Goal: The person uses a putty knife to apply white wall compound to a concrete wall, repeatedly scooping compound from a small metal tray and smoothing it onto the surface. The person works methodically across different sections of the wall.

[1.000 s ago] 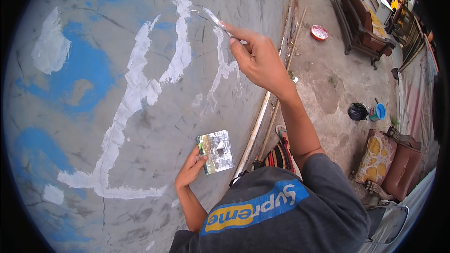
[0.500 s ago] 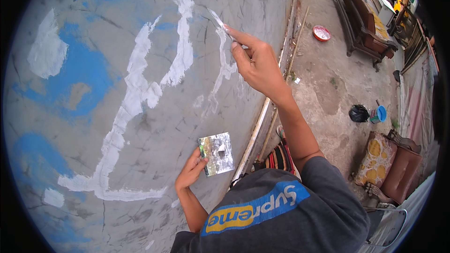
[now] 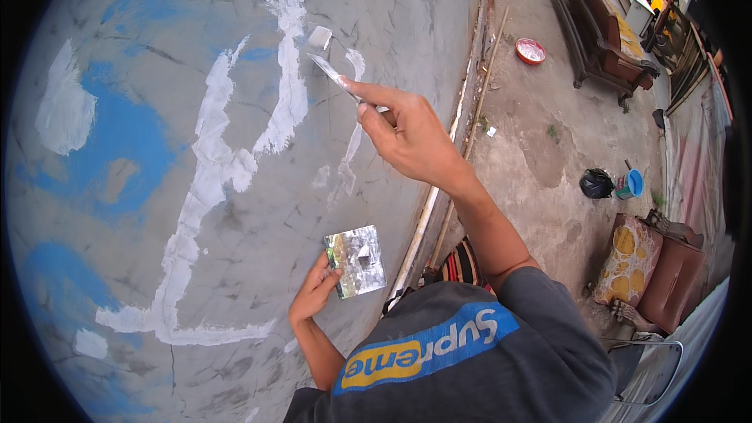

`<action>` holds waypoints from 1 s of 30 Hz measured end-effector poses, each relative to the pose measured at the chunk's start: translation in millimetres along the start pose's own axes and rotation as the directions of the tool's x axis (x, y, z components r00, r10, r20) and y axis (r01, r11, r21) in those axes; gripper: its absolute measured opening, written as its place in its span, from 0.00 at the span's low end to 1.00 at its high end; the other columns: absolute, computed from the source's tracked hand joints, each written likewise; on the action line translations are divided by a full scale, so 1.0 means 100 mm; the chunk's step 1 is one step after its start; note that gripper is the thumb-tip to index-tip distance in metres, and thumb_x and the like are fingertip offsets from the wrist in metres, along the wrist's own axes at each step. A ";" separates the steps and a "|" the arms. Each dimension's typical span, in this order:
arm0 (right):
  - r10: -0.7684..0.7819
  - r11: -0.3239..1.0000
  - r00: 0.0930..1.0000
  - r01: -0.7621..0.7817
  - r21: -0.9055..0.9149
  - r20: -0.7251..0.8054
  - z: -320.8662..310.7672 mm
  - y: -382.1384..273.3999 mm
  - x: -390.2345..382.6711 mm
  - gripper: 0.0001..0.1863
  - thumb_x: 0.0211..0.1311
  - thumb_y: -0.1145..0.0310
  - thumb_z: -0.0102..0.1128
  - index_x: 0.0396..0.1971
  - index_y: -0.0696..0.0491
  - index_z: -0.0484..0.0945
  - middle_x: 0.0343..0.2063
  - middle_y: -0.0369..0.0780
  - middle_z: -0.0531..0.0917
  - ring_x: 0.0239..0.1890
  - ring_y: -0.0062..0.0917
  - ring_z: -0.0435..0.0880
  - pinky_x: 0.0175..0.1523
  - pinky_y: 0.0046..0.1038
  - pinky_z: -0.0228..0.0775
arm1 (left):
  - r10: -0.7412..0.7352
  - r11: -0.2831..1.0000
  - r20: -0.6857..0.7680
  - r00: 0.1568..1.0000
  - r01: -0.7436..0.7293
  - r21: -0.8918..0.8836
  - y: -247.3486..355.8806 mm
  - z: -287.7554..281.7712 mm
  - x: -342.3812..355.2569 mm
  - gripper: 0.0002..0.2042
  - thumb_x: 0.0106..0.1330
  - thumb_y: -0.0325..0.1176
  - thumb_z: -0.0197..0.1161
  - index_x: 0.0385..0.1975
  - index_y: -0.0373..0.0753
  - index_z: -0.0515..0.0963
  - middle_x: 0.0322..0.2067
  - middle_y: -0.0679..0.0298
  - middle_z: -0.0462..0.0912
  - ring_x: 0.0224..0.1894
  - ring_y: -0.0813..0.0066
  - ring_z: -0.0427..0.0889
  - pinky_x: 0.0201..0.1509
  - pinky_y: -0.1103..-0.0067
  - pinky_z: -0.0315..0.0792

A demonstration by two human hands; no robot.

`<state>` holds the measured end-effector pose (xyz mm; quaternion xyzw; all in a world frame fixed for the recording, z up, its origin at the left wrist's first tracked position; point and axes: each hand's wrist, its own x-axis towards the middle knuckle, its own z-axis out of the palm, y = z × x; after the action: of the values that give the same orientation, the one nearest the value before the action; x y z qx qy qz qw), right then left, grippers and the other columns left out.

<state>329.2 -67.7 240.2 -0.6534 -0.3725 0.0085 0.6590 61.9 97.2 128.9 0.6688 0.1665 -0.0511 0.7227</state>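
Observation:
My right hand grips a putty knife, its blade pointing up and left against the grey wall. Just beyond the blade tip lies a small white patch of filler on the wall. To its left a thick white filler band runs along the surface, and a thinner streak passes under my right hand. Lower down, my left hand holds a small square plate by its left edge, thumb on top. White and brownish smears cover the plate, with a little lump near its middle.
Blue paint patches mark the wall. A pole lies along its foot. On the concrete floor to the right are a red basin, a black bag, a blue bucket, a wooden bench and an upholstered chair.
My right hand has moved left and a little down with the putty knife. A small white patch now shows on the wall by the blade. My left hand holds the plate nearly where it was.

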 end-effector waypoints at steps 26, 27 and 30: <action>0.007 0.999 0.993 -0.011 -0.030 -0.115 -0.01 0.33 0.19 0.21 0.68 0.74 0.50 0.60 0.61 0.73 0.19 0.33 0.73 0.16 0.13 0.69 0.22 0.20 0.63 | -0.026 0.998 0.030 0.999 0.025 0.060 0.01 -0.01 0.04 0.22 0.74 0.25 0.48 0.67 0.32 0.58 0.55 0.66 0.74 0.53 0.82 0.72 0.57 0.81 0.65; -0.090 0.995 0.976 0.079 -0.062 -0.198 0.18 0.43 0.17 0.21 0.68 0.76 0.50 0.60 0.62 0.72 0.21 0.34 0.74 0.17 0.13 0.70 0.23 0.19 0.63 | -0.001 0.997 0.050 0.999 -0.003 0.072 -0.02 -0.01 0.07 0.22 0.74 0.25 0.48 0.67 0.32 0.58 0.55 0.66 0.74 0.53 0.83 0.72 0.57 0.81 0.65; -0.157 0.987 0.950 0.146 -0.061 -0.268 0.58 0.37 0.02 0.21 0.67 0.78 0.52 0.60 0.63 0.71 0.27 0.35 0.75 0.21 0.13 0.69 0.27 0.18 0.63 | -0.016 0.998 0.057 0.998 0.012 0.066 -0.03 -0.02 0.07 0.22 0.74 0.24 0.47 0.67 0.32 0.58 0.55 0.66 0.74 0.53 0.82 0.71 0.58 0.81 0.65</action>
<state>318.6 -11.5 201.3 -0.6309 -0.3274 -0.1394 0.6894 67.5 100.4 123.3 0.6893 0.1486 -0.0807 0.7044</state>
